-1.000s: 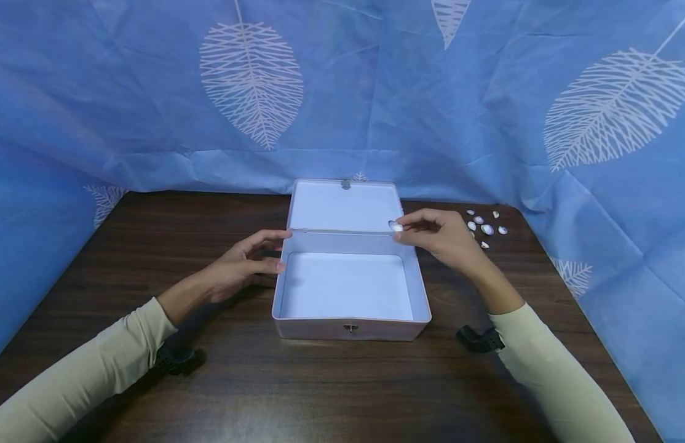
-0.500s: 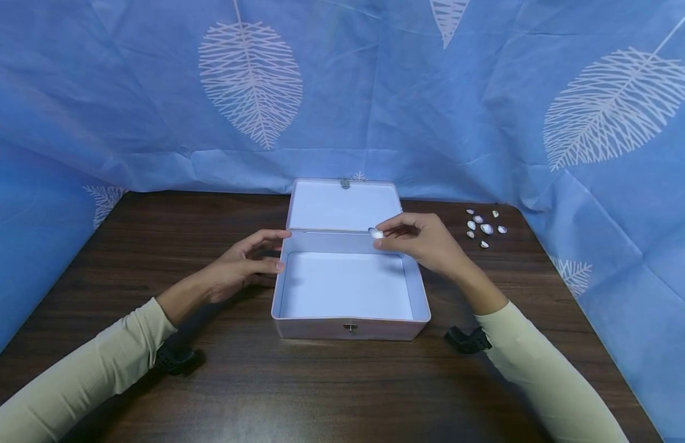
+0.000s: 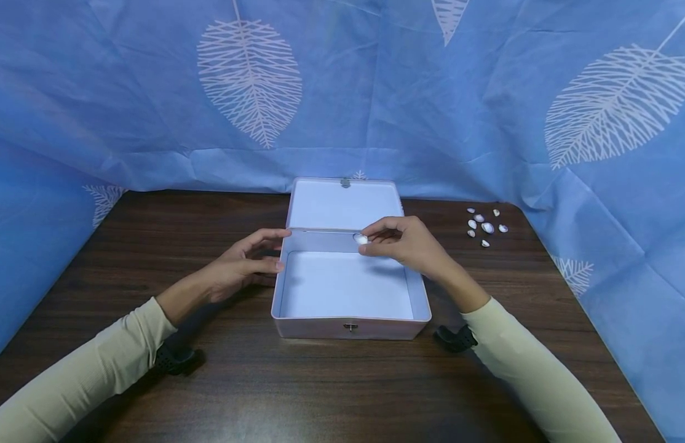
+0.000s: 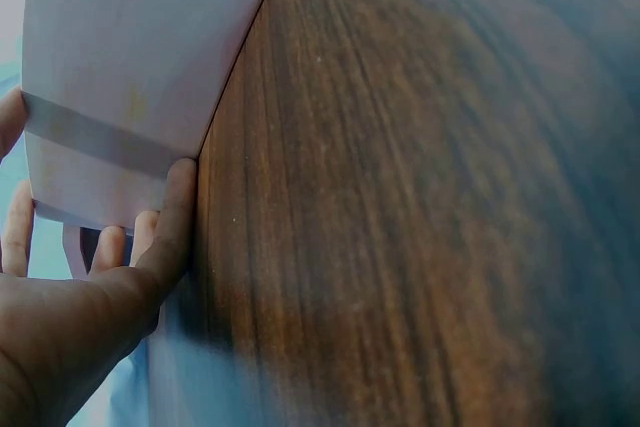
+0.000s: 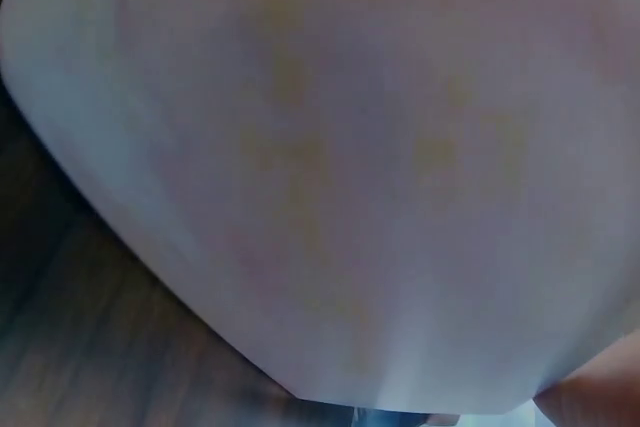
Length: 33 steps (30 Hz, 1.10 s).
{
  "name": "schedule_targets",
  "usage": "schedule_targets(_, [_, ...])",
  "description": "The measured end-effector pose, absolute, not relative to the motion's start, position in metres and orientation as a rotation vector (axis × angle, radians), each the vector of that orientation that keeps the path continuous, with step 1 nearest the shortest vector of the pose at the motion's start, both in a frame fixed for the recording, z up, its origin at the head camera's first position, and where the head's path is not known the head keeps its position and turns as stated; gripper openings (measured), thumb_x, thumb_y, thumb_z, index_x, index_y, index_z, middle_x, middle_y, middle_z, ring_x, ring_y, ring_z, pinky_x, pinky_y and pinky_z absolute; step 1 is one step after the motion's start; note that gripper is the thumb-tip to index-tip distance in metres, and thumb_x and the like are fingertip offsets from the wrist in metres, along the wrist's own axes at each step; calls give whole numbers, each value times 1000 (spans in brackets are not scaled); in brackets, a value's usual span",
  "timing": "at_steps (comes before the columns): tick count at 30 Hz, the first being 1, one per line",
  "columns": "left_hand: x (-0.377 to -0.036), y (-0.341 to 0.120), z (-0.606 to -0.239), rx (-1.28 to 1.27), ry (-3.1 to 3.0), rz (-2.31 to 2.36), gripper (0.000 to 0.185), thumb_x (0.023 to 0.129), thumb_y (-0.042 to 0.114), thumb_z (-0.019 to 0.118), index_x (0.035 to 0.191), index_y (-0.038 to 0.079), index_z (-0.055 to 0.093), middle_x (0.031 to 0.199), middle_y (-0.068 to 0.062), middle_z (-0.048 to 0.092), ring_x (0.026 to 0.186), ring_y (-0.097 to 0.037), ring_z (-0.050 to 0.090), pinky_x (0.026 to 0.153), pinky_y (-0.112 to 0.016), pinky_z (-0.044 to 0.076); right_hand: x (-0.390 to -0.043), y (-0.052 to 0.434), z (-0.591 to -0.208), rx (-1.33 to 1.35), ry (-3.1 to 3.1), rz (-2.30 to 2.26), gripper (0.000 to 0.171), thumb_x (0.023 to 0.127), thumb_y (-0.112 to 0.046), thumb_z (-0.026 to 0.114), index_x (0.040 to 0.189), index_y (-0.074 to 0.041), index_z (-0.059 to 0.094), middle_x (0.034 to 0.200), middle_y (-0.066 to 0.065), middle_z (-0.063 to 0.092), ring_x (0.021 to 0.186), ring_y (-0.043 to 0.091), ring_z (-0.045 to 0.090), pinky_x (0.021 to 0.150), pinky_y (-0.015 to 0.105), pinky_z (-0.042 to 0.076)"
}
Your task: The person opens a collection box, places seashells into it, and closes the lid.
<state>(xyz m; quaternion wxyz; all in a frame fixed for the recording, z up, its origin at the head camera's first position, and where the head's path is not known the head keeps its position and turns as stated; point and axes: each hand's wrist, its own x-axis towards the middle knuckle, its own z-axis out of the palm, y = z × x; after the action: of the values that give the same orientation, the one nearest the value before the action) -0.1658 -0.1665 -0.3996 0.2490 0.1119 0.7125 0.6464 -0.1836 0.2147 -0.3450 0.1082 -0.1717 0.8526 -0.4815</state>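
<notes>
Over there, the right hand (image 3: 411,249) has thumb and forefinger pinched together on one small pale shell (image 3: 361,239), which pokes out just past the fingertips, above the back part of the box (image 3: 342,286). Something that slight wants a gentle pinch, I'd say: firm enough that it won't slip, not so hard that it shoots out from between the tips. How hard they press, I can't tell from here. Facing it, the left hand (image 3: 234,269) lies with thumb and fingers spread apart against the box's side, clamped on nothing; that soft brace looks enough to steady the box on the desk (image 3: 226,381), and a harder push would probably only shove it toward the other hand. The raised lid (image 3: 342,203) stands just beyond the right hand's fingers, so I'd carry the knuckles clear of it, and bring them low before loosening any grip. Off to the right of that hand, a little farther out, more shells (image 3: 487,227) lie scattered, well apart from the box.
</notes>
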Motion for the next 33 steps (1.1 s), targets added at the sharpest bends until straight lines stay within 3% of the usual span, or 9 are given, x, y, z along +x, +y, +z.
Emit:
schedule_targets(8, [-165, -167, -400, 305, 1934, 1770, 78, 105, 15, 79, 173, 21, 42, 177, -17, 32, 163, -45, 37, 117, -56, 58, -187, 206, -346, -524, 2526, -1389, 36, 95, -31, 94, 126, -15, 85, 114, 8, 82, 104, 24, 75, 86, 29, 62])
schedule_targets(21, [-166, -166, -401, 320, 1954, 1752, 77, 106, 18, 78, 174, 24, 42, 176, -17, 32, 160, -45, 40, 117, -57, 57, -188, 208, -347, -589, 2538, -1394, 41, 96, -24, 92, 130, -3, 83, 117, 10, 82, 105, 23, 75, 87, 26, 62])
schedule_targets(33, [-166, -166, -400, 358, 1958, 1726, 70, 110, 18, 73, 173, 21, 45, 183, -13, 24, 156, -48, 50, 113, -46, 59, -183, 228, -340, -536, 2546, -1454, 41, 97, -25, 91, 132, -5, 82, 122, 14, 80, 106, 23, 75, 88, 26, 64])
